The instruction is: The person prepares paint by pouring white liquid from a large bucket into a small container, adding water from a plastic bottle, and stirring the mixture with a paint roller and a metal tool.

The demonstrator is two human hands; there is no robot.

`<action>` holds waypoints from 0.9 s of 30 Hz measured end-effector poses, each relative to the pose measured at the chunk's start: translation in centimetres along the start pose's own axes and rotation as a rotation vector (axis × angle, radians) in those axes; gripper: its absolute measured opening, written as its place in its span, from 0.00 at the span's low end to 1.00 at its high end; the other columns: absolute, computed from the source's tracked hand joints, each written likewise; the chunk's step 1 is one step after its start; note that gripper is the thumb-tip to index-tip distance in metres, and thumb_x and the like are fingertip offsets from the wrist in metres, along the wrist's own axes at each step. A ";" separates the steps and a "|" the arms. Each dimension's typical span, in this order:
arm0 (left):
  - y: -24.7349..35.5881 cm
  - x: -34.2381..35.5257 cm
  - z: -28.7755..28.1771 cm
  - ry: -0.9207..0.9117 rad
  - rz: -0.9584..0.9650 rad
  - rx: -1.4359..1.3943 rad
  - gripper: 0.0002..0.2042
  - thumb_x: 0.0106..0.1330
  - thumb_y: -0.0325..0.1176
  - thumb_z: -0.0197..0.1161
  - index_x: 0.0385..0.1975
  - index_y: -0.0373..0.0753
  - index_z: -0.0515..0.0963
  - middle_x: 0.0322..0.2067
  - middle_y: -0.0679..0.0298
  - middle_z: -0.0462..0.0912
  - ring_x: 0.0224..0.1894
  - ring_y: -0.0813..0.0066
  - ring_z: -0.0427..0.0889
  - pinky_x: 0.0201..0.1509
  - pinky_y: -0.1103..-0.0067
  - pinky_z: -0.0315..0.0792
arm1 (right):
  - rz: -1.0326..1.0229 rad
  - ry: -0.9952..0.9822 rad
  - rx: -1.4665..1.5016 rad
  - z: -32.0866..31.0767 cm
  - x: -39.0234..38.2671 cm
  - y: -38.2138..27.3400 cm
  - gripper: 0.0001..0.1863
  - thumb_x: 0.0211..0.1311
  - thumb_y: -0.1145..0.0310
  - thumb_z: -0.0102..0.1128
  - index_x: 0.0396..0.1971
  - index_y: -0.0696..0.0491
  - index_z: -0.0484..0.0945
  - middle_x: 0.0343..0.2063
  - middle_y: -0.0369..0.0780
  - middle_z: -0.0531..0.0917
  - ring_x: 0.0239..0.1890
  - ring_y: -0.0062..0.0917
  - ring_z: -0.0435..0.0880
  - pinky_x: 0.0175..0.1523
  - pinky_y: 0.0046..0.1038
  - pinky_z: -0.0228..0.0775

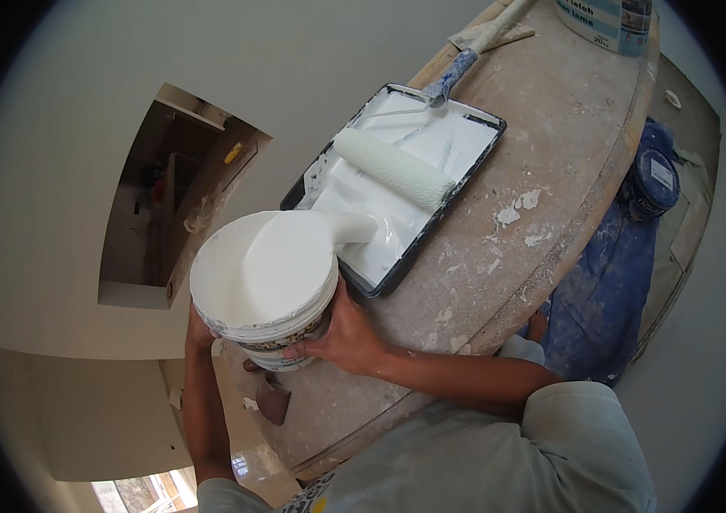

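Between my two hands a white paint bucket (265, 329) is tilted, and white paint (290, 252) pours over its rim into a black paint tray (397, 278). My left hand (199, 329) grips the bucket's far left side, its fingers mostly hidden behind the wall. Wrapped round the lower right side is my right hand (342, 338), thumb toward me. A paint roller (393, 169) with a white, paint-coated sleeve lies across the tray. Its blue-stained handle (451, 77) rests over the tray's far edge and joins a pale pole (500, 26).
The tray stands on a worn, paint-spattered table (568, 111). A large labelled bucket (607, 26) is at its far end. Beyond the right edge, a dark blue tub (652, 184) sits near a blue cloth (607, 291). A brownish scrap (273, 402) lies near the bucket. A wall opening (166, 188) is at left.
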State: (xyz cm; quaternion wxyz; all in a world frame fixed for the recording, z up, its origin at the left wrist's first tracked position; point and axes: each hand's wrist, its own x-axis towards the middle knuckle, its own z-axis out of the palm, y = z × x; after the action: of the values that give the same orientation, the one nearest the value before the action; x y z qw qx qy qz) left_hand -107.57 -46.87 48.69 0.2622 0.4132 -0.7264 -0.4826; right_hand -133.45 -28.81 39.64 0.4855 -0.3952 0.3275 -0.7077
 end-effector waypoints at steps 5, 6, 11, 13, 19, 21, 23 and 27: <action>1.6 -0.1 1.2 -0.037 0.062 0.045 0.52 0.44 0.54 0.78 0.67 0.34 0.58 0.63 0.54 0.69 0.64 0.61 0.70 0.66 0.66 0.66 | 0.002 0.008 0.013 0.1 0.0 -0.5 0.70 0.39 0.62 0.84 0.70 0.61 0.34 0.65 0.50 0.60 0.69 0.35 0.57 0.72 0.33 0.51; 1.8 -0.1 1.2 -0.037 0.063 0.045 0.52 0.44 0.54 0.78 0.67 0.34 0.58 0.63 0.54 0.69 0.64 0.61 0.70 0.66 0.66 0.66 | 0.001 0.008 0.013 0.1 0.0 -0.4 0.70 0.39 0.62 0.84 0.70 0.61 0.34 0.65 0.50 0.60 0.69 0.35 0.57 0.72 0.33 0.51; 2.7 0.1 1.2 -0.164 0.145 0.014 0.45 0.53 0.48 0.73 0.67 0.33 0.59 0.63 0.53 0.69 0.63 0.63 0.71 0.66 0.67 0.66 | -0.032 0.017 0.011 0.3 0.2 -0.6 0.69 0.38 0.61 0.84 0.70 0.61 0.35 0.65 0.49 0.59 0.69 0.35 0.57 0.73 0.34 0.50; 3.1 0.1 1.1 -0.118 0.116 0.063 0.44 0.53 0.48 0.73 0.67 0.33 0.60 0.62 0.54 0.69 0.63 0.63 0.71 0.66 0.67 0.66 | -0.033 0.017 0.032 0.5 0.3 -0.8 0.69 0.38 0.61 0.84 0.69 0.61 0.36 0.65 0.49 0.59 0.69 0.35 0.57 0.73 0.34 0.49; 2.9 0.4 -0.5 -0.116 0.173 0.162 0.43 0.54 0.48 0.71 0.66 0.32 0.60 0.62 0.54 0.69 0.64 0.63 0.69 0.67 0.68 0.63 | -0.062 0.024 0.078 1.0 0.7 -1.1 0.69 0.37 0.61 0.84 0.69 0.61 0.36 0.65 0.50 0.59 0.69 0.38 0.57 0.73 0.36 0.49; 2.4 0.4 -1.3 -0.069 0.119 0.132 0.44 0.54 0.49 0.71 0.67 0.32 0.59 0.63 0.54 0.69 0.64 0.63 0.69 0.67 0.68 0.63 | -0.073 0.026 0.093 1.0 0.7 -1.3 0.69 0.36 0.61 0.84 0.68 0.61 0.36 0.65 0.52 0.58 0.69 0.42 0.58 0.73 0.38 0.50; 2.1 0.5 -2.3 -0.162 0.193 0.129 0.45 0.54 0.51 0.71 0.67 0.32 0.59 0.64 0.55 0.68 0.65 0.63 0.67 0.68 0.68 0.61 | -0.068 0.031 0.097 1.1 0.8 -1.5 0.68 0.36 0.62 0.84 0.68 0.61 0.36 0.64 0.51 0.59 0.69 0.41 0.58 0.73 0.38 0.51; 1.7 0.6 -3.3 -0.154 0.210 0.157 0.46 0.55 0.53 0.71 0.68 0.32 0.58 0.64 0.55 0.67 0.66 0.64 0.66 0.69 0.68 0.59 | -0.094 0.033 0.115 1.3 0.9 -1.7 0.68 0.36 0.63 0.84 0.68 0.61 0.37 0.64 0.51 0.59 0.69 0.40 0.58 0.73 0.37 0.51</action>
State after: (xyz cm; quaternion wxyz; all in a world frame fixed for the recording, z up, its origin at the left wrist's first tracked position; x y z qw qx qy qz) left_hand -105.91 -48.68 51.55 0.2216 0.3161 -0.8189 -0.4247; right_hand -133.26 -29.19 41.89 0.4682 -0.3699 0.2751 -0.7539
